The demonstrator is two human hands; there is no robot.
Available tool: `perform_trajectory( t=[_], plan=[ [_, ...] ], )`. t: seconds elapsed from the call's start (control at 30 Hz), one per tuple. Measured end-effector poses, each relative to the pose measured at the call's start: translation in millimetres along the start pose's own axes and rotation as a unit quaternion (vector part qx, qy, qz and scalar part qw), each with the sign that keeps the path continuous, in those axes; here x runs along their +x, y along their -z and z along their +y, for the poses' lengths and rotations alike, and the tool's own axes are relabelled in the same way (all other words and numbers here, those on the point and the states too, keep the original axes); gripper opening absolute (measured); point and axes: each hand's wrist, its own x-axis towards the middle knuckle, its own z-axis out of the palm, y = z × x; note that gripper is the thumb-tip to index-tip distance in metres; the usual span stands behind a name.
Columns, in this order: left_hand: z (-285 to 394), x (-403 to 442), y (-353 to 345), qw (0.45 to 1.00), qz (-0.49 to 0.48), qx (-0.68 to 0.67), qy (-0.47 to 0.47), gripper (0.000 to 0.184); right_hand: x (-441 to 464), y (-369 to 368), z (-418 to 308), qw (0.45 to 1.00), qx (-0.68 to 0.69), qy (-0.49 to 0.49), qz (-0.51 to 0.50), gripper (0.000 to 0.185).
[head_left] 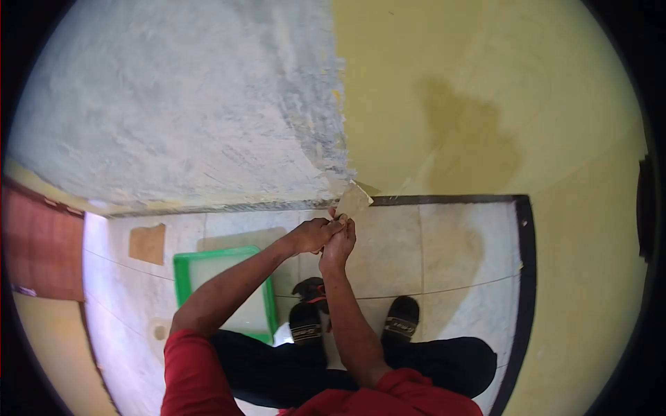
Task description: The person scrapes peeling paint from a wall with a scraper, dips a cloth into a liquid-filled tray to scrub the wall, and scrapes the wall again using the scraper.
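A scraper [355, 199] with a wide pale blade has its edge against the bottom of the wall, where the rough grey-white patch [208, 97] meets the yellow-green paint [388, 104]. My right hand [338, 246] is closed around its handle, which the fingers mostly hide. Beside it, my left hand [311, 236] is also closed, pressed against the right hand and the handle end. Both hands are low, just above the floor and near the dark baseboard [444, 199].
A green-rimmed tray [182, 277] lies on the tiled floor under my left forearm. A brown sheet [147, 244] is farther left. A black and red object [312, 291] lies by my sandals [402, 315]. Another wall stands at the right.
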Motion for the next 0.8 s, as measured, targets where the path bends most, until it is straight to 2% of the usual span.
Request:
perform_trajectory(
  t=[0.03,0.1,0.17,0.23,0.27,0.3,0.33,0.4,0.47,0.5,0.53,0.57,0.6,0.63,0.7,0.73,0.8],
  plan=[
    [-6,12,-7,1.0,0.004,-0.019,-0.015,0.058,2,7,-5,0.997,-0.069,-0.034,0.014,0.022],
    [-21,41,-23,0.982,0.066,-0.075,-0.161,0.05,10,22,-7,0.997,-0.082,0.004,-0.016,0.022],
    [-11,30,-18,0.985,0.064,-0.065,-0.146,0.053,24,34,-7,0.994,-0.093,0.039,-0.042,0.022],
    [-20,31,-22,0.99,0.048,-0.055,-0.121,0.056,31,55,-4,0.986,-0.163,-0.009,0.008,0.036],
    [-32,39,-23,0.976,0.151,0.053,-0.151,0.052,33,70,-8,0.984,-0.177,-0.007,0.012,0.036],
    [-41,45,-28,0.94,0.246,0.158,-0.176,0.049,32,99,-17,0.86,-0.477,0.061,-0.17,0.037],
    [-40,41,-26,0.942,0.242,0.146,-0.181,0.049,36,116,-33,0.613,-0.707,0.115,-0.334,0.039],
    [-37,26,-22,0.942,0.261,0.132,-0.166,0.048,2,102,-97,0.398,-0.797,-0.046,-0.452,0.04],
    [-46,38,-25,0.939,0.281,0.118,-0.161,0.049,-44,84,-158,0.275,-0.821,-0.095,-0.491,0.045],
    [-52,45,-29,0.936,0.298,0.115,-0.151,0.05,-75,60,-189,0.296,-0.81,-0.094,-0.497,0.043],
    [-63,53,-30,0.924,0.312,0.104,-0.194,0.05,-96,53,-207,0.327,-0.813,-0.108,-0.47,0.046],
    [-67,55,-24,0.926,0.311,0.096,-0.192,0.05,-116,42,-222,0.381,-0.797,-0.109,-0.457,0.049],
    [-70,55,-20,0.926,0.302,0.09,-0.21,0.049,-131,30,-232,0.409,-0.789,-0.14,-0.437,0.052],
    [-71,54,-16,0.925,0.292,0.085,-0.228,0.048,-139,25,-237,0.409,-0.789,-0.147,-0.434,0.052],
    [-71,48,-3,0.926,0.296,0.085,-0.218,0.047,-146,19,-238,0.464,-0.759,-0.13,-0.439,0.05],
    [-71,44,2,0.926,0.304,0.089,-0.206,0.046,-146,20,-237,0.468,-0.755,-0.131,-0.44,0.05],
    [-64,35,3,0.934,0.294,0.093,-0.183,0.045,-145,24,-234,0.39,-0.8,0.052,-0.453,0.05]
  ],
)
